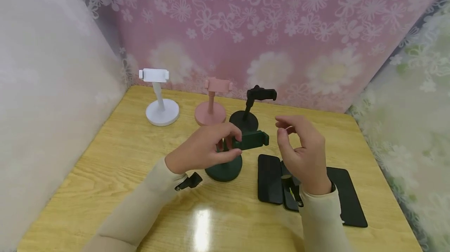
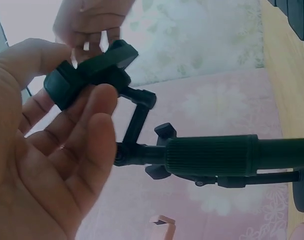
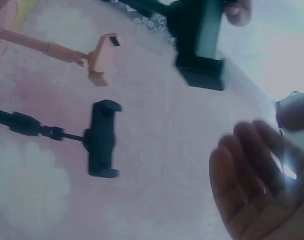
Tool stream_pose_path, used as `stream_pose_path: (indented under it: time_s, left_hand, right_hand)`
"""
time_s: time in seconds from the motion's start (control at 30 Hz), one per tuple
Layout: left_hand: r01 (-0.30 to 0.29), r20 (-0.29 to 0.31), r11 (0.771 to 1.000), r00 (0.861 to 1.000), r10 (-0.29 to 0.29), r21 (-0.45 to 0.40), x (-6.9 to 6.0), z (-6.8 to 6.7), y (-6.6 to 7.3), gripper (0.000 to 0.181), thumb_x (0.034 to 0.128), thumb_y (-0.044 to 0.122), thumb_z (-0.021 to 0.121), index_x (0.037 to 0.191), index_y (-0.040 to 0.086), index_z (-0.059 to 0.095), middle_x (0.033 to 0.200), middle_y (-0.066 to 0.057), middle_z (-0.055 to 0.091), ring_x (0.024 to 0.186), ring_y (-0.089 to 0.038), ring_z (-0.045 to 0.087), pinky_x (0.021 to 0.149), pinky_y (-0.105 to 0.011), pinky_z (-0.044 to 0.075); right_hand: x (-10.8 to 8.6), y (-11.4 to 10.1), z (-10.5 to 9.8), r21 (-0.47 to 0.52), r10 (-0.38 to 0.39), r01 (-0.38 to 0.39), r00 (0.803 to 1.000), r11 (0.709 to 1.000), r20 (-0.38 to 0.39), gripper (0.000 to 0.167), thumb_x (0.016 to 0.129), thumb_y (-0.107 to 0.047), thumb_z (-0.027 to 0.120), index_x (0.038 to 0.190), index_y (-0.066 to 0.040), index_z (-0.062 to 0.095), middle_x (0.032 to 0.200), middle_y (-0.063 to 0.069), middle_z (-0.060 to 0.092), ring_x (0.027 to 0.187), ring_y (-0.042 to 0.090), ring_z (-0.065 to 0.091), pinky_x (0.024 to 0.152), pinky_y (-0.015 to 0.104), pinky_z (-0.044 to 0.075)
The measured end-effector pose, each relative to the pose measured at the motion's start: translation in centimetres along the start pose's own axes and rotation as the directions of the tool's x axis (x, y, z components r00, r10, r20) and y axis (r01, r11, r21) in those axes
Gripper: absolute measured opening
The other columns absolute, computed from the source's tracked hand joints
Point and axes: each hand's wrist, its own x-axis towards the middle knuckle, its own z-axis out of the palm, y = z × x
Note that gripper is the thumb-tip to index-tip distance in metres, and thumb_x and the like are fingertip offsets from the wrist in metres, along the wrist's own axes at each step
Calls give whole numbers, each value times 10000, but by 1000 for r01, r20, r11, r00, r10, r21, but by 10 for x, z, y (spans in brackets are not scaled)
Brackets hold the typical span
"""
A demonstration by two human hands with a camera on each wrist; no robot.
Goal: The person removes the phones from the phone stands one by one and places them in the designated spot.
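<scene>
A dark green phone stand (image 1: 225,170) stands on the table in front of me. My left hand (image 1: 204,146) holds the left end of its clamp head (image 1: 251,141), thumb and fingers around it. Up close in the left wrist view, the fingers curl about the green clamp (image 2: 107,65), above a jointed arm and a ribbed collar (image 2: 211,156). To the right of the clamp, my right hand (image 1: 306,152) hovers apart from it with fingers loosely bent. Nothing lies between those fingers (image 3: 249,165) in the right wrist view.
Behind stand a white phone stand (image 1: 162,112), a pink one (image 1: 210,114) and a black one (image 1: 242,120). A black phone (image 1: 270,179) lies front right, beside another phone (image 1: 291,204) and a larger dark tablet-like slab (image 1: 347,197), both partly hidden by my right arm.
</scene>
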Motion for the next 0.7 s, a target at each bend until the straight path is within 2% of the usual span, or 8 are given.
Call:
stream_pose_path:
  time_s: [0.1,0.2,0.3,0.37,0.43,0.53,0.6,0.7]
  left_hand:
    - [-2,-1,1000,1000,1,-14,-1,0,-1,209,965,175,741,1128,135,617,973,98,632,788,-14,618,708,-244,559]
    - [7,-5,1000,1000,-8,-26,0,-2,-2,202,960,165,735,1120,138,616,954,96,629,777,-55,622,709,-246,558]
    - [25,-6,999,1000,-25,-38,-2,-3,-3,202,952,167,731,1113,142,613,946,93,628,771,-67,619,712,-256,558]
    - [30,-10,999,999,-31,-39,-2,-4,-2,199,945,160,730,1103,143,609,937,91,625,759,-72,613,693,-288,564]
    - [29,-11,999,1000,-29,-40,-2,-4,-2,196,944,162,730,1094,147,605,927,90,619,748,-72,602,674,-329,571]
    - [22,-6,999,1000,-22,-40,-1,-4,-2,181,953,160,723,1086,149,601,927,86,612,746,-108,605,649,-390,578]
    - [20,-1,999,1000,-20,-41,-1,-5,-2,175,957,158,722,1082,149,600,928,85,610,751,-116,604,643,-397,577]
    - [21,12,999,1000,-21,-35,-1,-5,-2,173,964,158,721,1085,143,599,929,80,609,753,-120,606,640,-361,568]
  right_hand:
    - [-1,10,3,45,80,-78,995,996,-61,242,944,-21,586,1129,-3,742,986,122,731,916,111,657,841,181,506]
    - [0,14,4,56,97,-94,994,994,-46,245,946,-20,583,1129,-22,745,992,103,726,917,105,647,831,178,500]
    - [-1,14,4,38,122,-123,991,992,46,252,954,-18,582,1150,-47,738,1024,75,713,916,134,635,801,187,500]
    - [-2,14,5,-6,164,-164,976,986,142,270,970,-19,562,1174,-77,728,1047,42,705,928,134,629,772,220,511]
    - [-3,14,6,-51,229,-224,942,973,245,307,993,-30,510,1213,-111,710,1071,14,697,926,120,622,761,282,523]
    - [-5,13,8,-86,316,-306,873,948,372,358,1026,-66,433,1271,-155,679,1103,-26,687,923,110,612,760,374,523]
    - [-5,11,9,-75,351,-356,828,932,436,352,1060,-116,419,1308,-171,662,1128,-35,689,920,112,613,778,407,521]
    - [-5,10,10,-41,369,-404,782,914,502,308,1110,-237,452,1339,-183,652,1096,-43,697,881,138,616,775,412,512]
